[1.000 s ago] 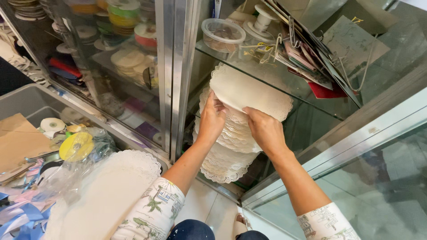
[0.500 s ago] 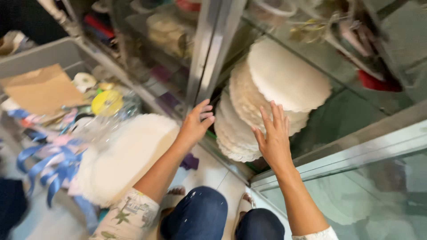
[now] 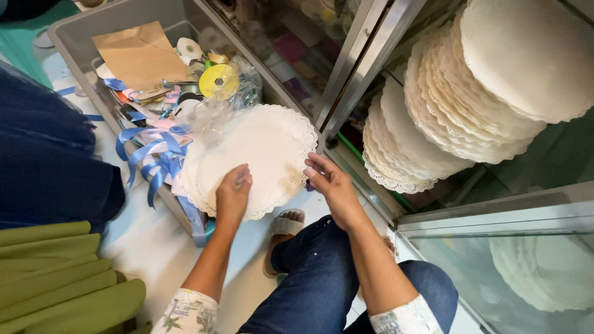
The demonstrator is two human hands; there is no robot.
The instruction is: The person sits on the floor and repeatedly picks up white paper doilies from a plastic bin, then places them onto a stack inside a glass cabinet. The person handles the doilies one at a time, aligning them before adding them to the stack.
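I had both hands down on the stack of white lace-edged paper doilies [image 3: 250, 161] that lay across the corner of the grey plastic bin [image 3: 74, 37], and it rested there because the bin's clutter gave it a raised bed while the front edge overhung the rim toward my knees. My left hand [image 3: 232, 195] lay palm-down on the near edge, fingers together and flat, pressing so the thin sheets would not fan or slide off. My right hand [image 3: 331, 185] was at the right rim, fingers loosely curled and touching the scalloped border from the side, not gripping it; from there it squared the edge against the left hand's weight. Just behind the stack, in the bin, sat a yellow disc [image 3: 218, 80], crumpled clear wrap [image 3: 238, 93], blue ribbons [image 3: 151, 158] and a brown paper envelope [image 3: 137, 54]. To the right, inside the open glass cabinet [image 3: 495, 210], more doilies [image 3: 458, 111] leaned on their edges in a tilted row, propped against one another so that they stood without falling flat. A sandalled foot [image 3: 286, 232] was planted on the floor beneath the overhang.
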